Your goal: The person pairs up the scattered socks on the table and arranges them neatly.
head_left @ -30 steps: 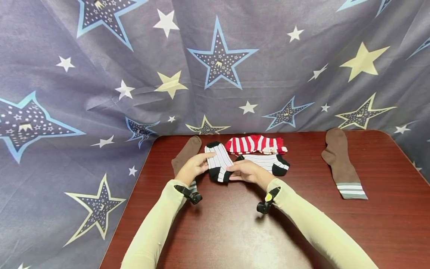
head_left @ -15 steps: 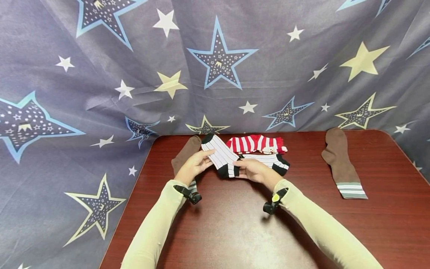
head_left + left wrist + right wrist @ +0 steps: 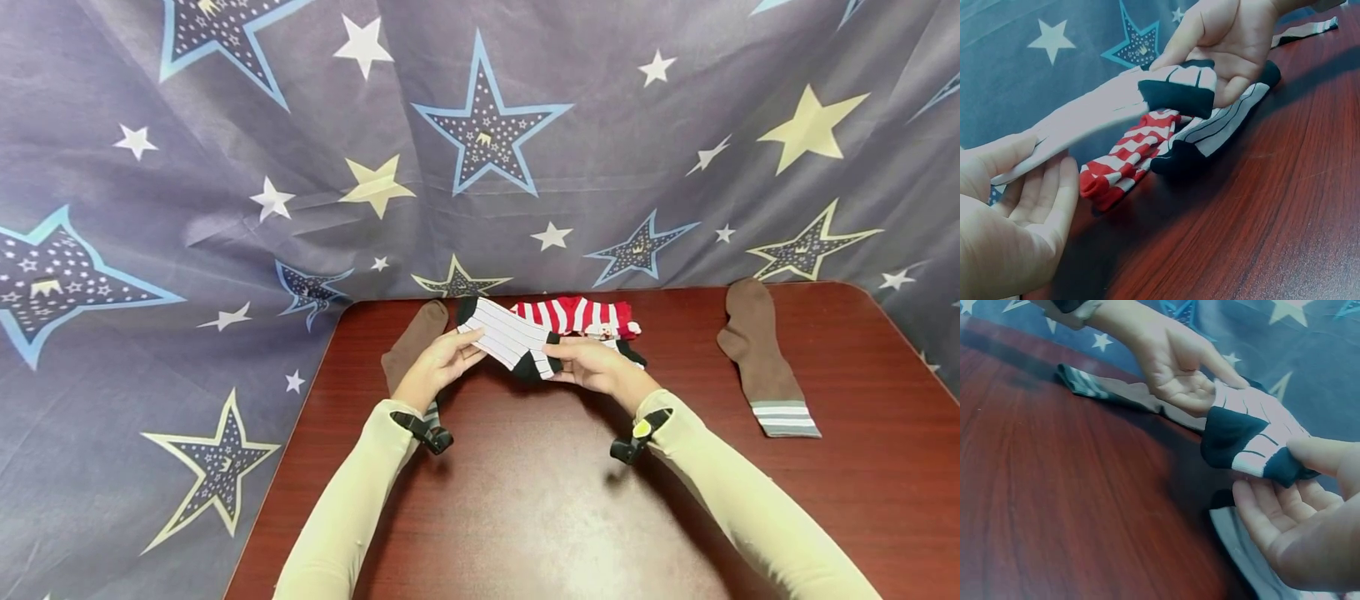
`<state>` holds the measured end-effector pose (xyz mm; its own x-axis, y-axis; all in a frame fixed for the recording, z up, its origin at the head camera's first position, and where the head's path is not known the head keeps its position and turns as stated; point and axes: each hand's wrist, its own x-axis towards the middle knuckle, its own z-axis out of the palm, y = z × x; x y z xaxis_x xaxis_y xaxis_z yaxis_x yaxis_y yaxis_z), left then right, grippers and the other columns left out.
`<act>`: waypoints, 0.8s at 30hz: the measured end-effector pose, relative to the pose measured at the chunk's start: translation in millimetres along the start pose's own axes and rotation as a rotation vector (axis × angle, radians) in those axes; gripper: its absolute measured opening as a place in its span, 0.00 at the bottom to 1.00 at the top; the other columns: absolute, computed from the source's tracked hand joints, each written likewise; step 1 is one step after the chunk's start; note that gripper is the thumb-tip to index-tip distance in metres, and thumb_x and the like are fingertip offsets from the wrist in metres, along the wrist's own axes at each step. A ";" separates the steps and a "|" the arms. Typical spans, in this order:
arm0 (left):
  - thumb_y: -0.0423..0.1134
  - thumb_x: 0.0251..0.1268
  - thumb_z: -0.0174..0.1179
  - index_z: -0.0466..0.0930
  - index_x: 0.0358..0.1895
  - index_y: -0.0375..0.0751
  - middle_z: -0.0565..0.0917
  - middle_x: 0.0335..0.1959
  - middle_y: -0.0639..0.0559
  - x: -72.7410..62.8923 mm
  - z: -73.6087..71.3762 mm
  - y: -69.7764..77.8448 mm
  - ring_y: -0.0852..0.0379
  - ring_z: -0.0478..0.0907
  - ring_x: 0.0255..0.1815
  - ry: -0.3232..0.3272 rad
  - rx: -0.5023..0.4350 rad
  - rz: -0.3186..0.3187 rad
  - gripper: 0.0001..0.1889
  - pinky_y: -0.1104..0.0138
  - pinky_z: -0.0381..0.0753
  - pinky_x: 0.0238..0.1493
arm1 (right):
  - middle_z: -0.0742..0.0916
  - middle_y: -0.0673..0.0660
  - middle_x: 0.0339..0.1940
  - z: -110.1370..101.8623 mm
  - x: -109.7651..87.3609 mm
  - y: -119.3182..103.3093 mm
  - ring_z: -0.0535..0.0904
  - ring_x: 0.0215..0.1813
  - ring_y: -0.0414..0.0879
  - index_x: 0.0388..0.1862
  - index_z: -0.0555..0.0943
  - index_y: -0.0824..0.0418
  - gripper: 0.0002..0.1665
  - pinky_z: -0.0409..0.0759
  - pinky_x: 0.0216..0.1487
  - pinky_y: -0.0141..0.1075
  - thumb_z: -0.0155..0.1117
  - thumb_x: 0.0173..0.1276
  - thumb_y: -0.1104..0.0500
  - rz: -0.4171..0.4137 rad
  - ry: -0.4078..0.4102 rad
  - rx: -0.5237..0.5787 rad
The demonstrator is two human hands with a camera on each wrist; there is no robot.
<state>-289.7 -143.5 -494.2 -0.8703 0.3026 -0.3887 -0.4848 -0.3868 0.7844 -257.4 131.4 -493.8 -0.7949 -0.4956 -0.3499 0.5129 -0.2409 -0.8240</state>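
Observation:
Between both hands a white ankle sock [image 3: 510, 335] with thin dark stripes and black toe, heel and cuff is held up above the table. The left hand [image 3: 442, 364] pinches its left part, thumb on top and fingers beneath, as the left wrist view also shows. At the other end the right hand [image 3: 597, 367] pinches the black-edged end between thumb and fingers. Below and behind the right hand lies a matching striped sock [image 3: 1225, 125], mostly covered in the head view. Red-and-white striped socks [image 3: 577, 315] lie just behind it.
A brown sock [image 3: 416, 337] lies left of the left hand, partly behind it. Another brown sock [image 3: 757, 354] with a grey-and-white striped cuff lies far right on the dark red wooden table [image 3: 885, 467]. A star-patterned cloth [image 3: 600, 100] hangs along the back edge.
The right hand has moved right and slightly up, turning the held sock from steep to more level. It now overlaps the matching sock more. The left hand has barely shifted.

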 end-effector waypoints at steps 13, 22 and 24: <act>0.26 0.79 0.47 0.84 0.42 0.46 0.90 0.37 0.55 -4.3 12.9 0.8 0.61 0.87 0.42 -0.098 0.040 0.026 0.15 0.67 0.84 0.50 | 0.90 0.47 0.33 -30.8 -21.0 -32.3 0.86 0.37 0.40 0.36 0.83 0.54 0.15 0.87 0.47 0.35 0.52 0.81 0.65 -0.002 0.038 0.039; 0.26 0.79 0.46 0.85 0.39 0.45 0.90 0.36 0.54 -3.1 26.6 -1.8 0.60 0.87 0.41 -0.120 0.042 0.017 0.17 0.60 0.84 0.61 | 0.90 0.48 0.34 -46.2 -34.8 -43.2 0.87 0.39 0.40 0.38 0.85 0.55 0.15 0.87 0.49 0.35 0.51 0.81 0.64 -0.012 0.053 0.034; 0.25 0.79 0.46 0.85 0.39 0.46 0.90 0.36 0.54 -1.5 29.7 -3.0 0.60 0.87 0.41 -0.122 0.046 0.016 0.18 0.58 0.81 0.66 | 0.90 0.48 0.35 -49.2 -36.9 -44.8 0.87 0.39 0.39 0.37 0.85 0.55 0.16 0.87 0.49 0.34 0.51 0.81 0.64 -0.015 0.053 0.043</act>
<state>-284.4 -117.0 -481.6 -0.8594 0.4012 -0.3169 -0.4643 -0.3527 0.8125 -267.0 201.6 -465.9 -0.8182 -0.4469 -0.3618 0.5132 -0.2841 -0.8099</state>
